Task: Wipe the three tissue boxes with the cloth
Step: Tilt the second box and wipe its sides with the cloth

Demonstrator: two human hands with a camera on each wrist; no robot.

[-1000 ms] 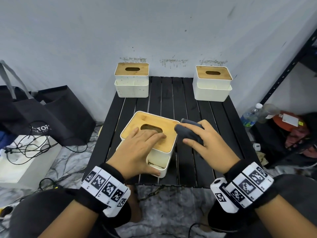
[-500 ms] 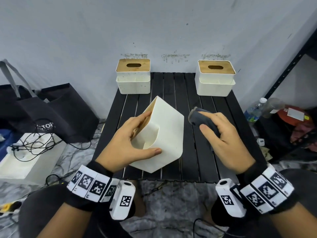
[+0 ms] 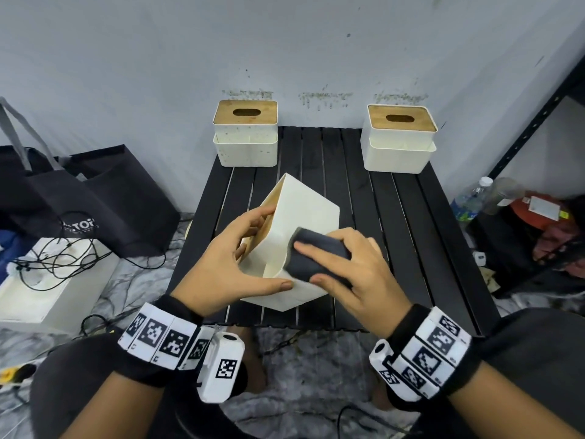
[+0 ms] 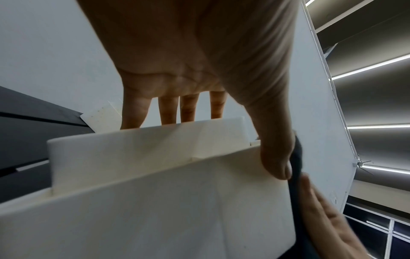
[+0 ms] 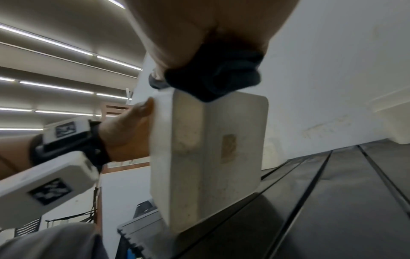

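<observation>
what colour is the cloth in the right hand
Dark grey, almost charcoal. The cloth shows best in the head view, held by the right hand.

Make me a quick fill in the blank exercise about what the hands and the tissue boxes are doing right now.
1. The left hand grips the tilted tissue box while the right hand presses a dark ____ against it.
2. ____ other tissue boxes stand at the table's far end.
3. Their wooden lids face ____.

Missing words: cloth; Two; up
</observation>
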